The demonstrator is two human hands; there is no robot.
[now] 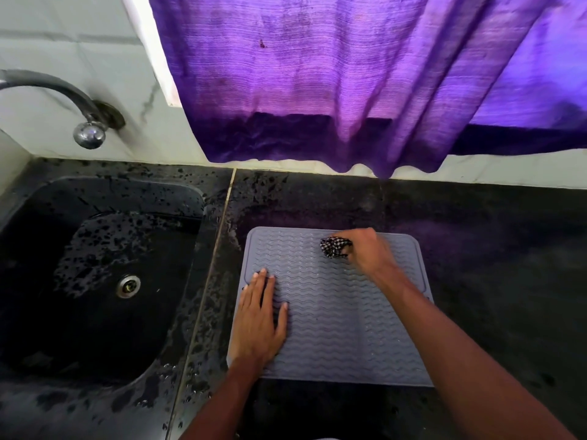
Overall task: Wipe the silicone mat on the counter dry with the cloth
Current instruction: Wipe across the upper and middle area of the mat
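A grey silicone mat [336, 325] with wavy ridges lies flat on the black counter [495, 249], right of the sink. My left hand [259, 322] rests flat on the mat's left side, fingers spread and holding nothing. My right hand [368, 252] is near the mat's far edge, closed around a bunched black-and-white checked cloth [333, 247] that presses on the mat. Small water drops glint on the mat's ridges.
A black sink [95, 281] with a metal drain [128, 285] lies to the left, its rim wet with drops. A curved tap [85, 122] projects from the tiled wall. A purple curtain [349, 84] hangs over the counter's back edge.
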